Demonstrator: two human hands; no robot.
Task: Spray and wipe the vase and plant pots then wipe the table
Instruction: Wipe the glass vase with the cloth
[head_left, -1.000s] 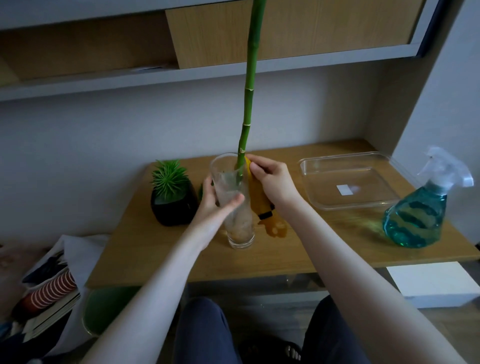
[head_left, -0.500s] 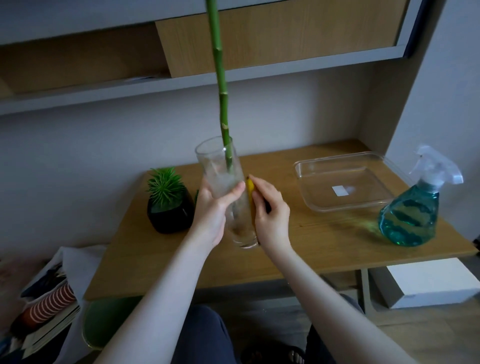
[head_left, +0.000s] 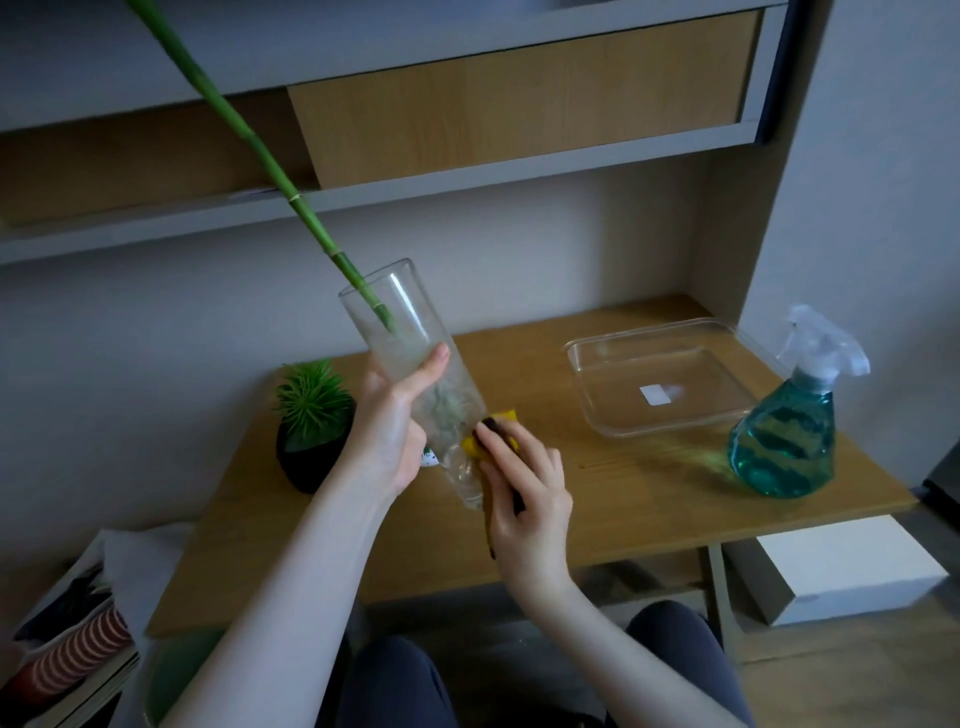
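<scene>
Yellow cloth, green stem — teal spray bottle.

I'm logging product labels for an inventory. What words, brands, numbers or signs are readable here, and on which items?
None can be read.
Clear tray: a small white sticker, blank or too blurred to tell.
Spray bottle: no label visible.
Glass vase: no printing visible.
White box under the table: nothing legible.

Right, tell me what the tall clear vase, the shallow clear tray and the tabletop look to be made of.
Tall clear vase: likely glass; see-through, thick rim, hazy film inside.
Shallow clear tray: clear plastic or glass, cannot tell; glossy, rounded corners.
Tabletop: light wood or wood-look laminate; matt, faint grain.
</scene>
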